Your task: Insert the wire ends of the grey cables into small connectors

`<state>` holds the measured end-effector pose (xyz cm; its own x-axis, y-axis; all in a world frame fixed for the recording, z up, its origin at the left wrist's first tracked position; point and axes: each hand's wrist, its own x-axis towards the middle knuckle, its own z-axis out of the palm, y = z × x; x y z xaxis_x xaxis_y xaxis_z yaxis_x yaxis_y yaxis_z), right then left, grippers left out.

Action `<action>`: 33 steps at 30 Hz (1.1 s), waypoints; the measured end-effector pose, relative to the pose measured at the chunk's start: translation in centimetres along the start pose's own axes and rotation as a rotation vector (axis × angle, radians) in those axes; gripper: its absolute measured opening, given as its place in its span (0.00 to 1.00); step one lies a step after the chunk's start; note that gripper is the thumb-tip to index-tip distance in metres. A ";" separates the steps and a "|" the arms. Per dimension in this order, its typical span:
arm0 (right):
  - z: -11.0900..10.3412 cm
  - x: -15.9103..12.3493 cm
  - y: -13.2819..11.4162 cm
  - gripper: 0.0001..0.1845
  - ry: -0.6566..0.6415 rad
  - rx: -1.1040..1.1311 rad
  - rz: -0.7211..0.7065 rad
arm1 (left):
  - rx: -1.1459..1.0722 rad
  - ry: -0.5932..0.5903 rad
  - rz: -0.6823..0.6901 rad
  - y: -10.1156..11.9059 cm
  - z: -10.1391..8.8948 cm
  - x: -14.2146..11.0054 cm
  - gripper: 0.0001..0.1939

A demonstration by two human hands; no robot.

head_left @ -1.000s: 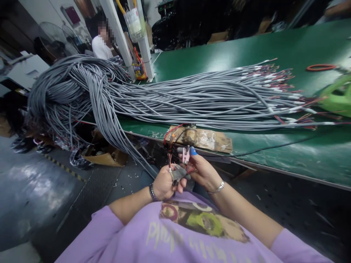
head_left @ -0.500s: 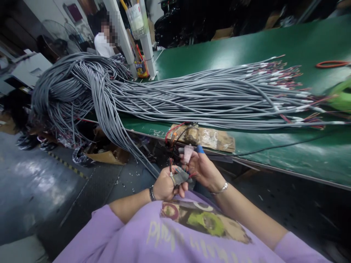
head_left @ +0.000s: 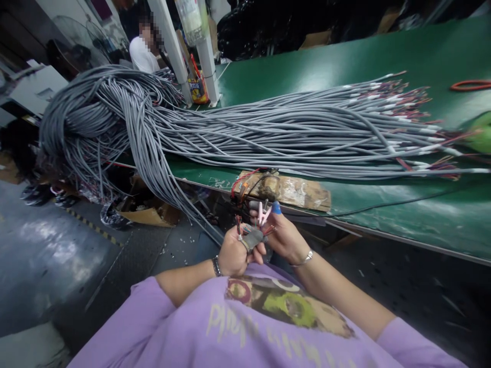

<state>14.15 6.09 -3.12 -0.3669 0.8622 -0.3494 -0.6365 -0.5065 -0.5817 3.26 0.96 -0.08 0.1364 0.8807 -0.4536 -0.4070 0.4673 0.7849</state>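
Just below the middle of the view, thin coloured wires spread from the left hand, which is closed around them; some point up toward twelve o'clock, others out toward two o'clock. What appears to be a grey finger cover lies over the thumb of that hand. Close beside it at about one o'clock, the right hand is half curled, its thumb wearing a blue cover. Between that thumb and the fingers is a pink clip, its two arms spread in a V; whether the fingers grip it, I cannot tell.

From the hands, a worn wooden board with red and black leads lies between one and two o'clock, at the edge of a green surface. Toward twelve, many grey cables stretch across the surface, their frayed ends at two o'clock and a thick looped heap at ten, spilling over the edge. Farther out at two o'clock is an orange ring. At eleven stand white posts with a yellow packet at their foot, and beyond them a person in white. Near nine, an open cardboard box is below the surface.
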 end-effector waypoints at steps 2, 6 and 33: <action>0.0 0.2 0.0 0.17 -0.030 0.039 0.035 | 0.006 -0.002 -0.009 0.0 0.1 0.0 0.27; -0.2 0.4 0.1 0.16 -0.023 0.075 0.026 | 0.017 0.015 -0.018 -0.1 0.0 -0.1 0.27; -0.4 -0.6 0.4 0.19 0.184 -0.262 -0.347 | 0.131 0.054 0.175 -1.2 -1.7 -0.1 0.25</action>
<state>14.40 5.33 -3.42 -0.0213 0.9770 -0.2120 -0.4993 -0.1941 -0.8444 2.26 0.18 -1.71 0.0241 0.9453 -0.3252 -0.2992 0.3172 0.8999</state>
